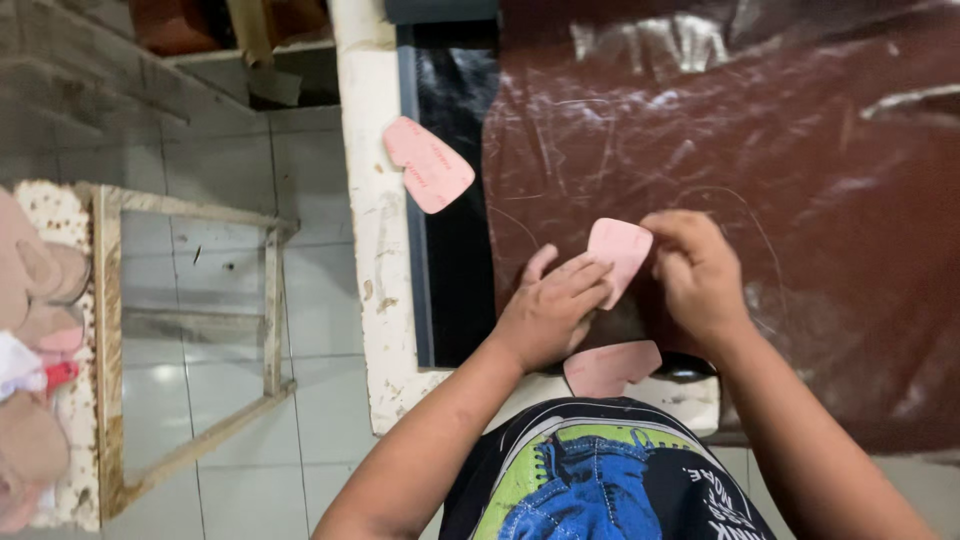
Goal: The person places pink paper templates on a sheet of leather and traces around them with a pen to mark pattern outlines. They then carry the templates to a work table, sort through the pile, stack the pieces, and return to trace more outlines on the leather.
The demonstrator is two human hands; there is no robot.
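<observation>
A sheet of glossy brown leather [760, 150] lies spread over a worktable. On it rests a small pink pattern piece [620, 252], rounded at one end. My left hand [552, 308] presses flat on the pattern's lower left edge, fingers spread. My right hand [695, 268] is curled at the pattern's right edge, fingers bunched; what they pinch is hidden. Faint curved traced lines show on the leather around the pattern.
A second pink pattern [428, 164] lies at the table's white left edge [372, 250]. A third pink piece [612, 366] sits at the near edge by my shirt. A wooden frame [270, 300] stands over tiled floor on the left, with stacked tan pieces [35, 300] beside it.
</observation>
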